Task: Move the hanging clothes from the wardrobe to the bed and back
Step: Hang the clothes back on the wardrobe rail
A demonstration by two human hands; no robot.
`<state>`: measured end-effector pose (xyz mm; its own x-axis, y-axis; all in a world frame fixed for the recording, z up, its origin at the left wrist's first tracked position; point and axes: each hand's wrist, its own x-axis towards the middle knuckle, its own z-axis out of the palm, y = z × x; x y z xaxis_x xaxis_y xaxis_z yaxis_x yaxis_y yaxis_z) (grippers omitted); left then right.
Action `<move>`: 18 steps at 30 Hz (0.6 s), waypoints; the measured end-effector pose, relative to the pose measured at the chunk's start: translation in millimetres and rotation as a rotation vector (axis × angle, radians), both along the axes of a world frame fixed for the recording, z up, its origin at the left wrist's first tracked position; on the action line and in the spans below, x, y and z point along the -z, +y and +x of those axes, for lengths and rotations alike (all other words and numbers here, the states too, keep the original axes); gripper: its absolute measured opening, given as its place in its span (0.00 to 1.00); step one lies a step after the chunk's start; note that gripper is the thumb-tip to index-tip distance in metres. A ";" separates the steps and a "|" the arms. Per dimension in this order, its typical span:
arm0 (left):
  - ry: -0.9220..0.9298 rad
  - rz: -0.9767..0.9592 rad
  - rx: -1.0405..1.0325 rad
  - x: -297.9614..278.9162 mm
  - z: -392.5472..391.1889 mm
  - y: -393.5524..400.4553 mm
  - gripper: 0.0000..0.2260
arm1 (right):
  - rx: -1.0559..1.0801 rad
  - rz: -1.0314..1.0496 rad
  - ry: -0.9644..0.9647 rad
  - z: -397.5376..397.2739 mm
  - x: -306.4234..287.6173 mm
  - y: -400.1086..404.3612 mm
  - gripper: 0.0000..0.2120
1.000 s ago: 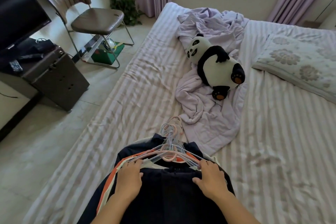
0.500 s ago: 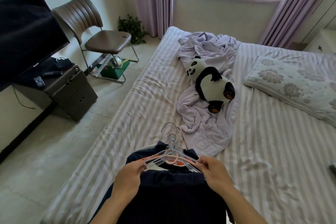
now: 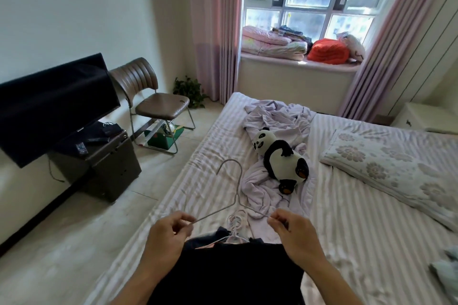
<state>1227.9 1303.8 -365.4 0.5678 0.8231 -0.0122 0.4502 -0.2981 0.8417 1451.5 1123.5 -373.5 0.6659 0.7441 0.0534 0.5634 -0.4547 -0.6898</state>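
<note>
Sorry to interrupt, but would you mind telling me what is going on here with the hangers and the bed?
A person stands at the bed's edge and holds up one wire hanger, the left hand pinching one end and the right hand the other. A dark garment hangs below the hands. More hangers lie bunched on the bed just behind it. A toy panda rests on a crumpled lilac sheet further up the bed, beside a pillow.
</note>
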 end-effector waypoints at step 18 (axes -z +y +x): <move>-0.256 0.253 -0.171 -127.9 -92.9 -92.1 0.11 | -0.361 0.381 -0.056 -52.1 -130.7 -21.8 0.06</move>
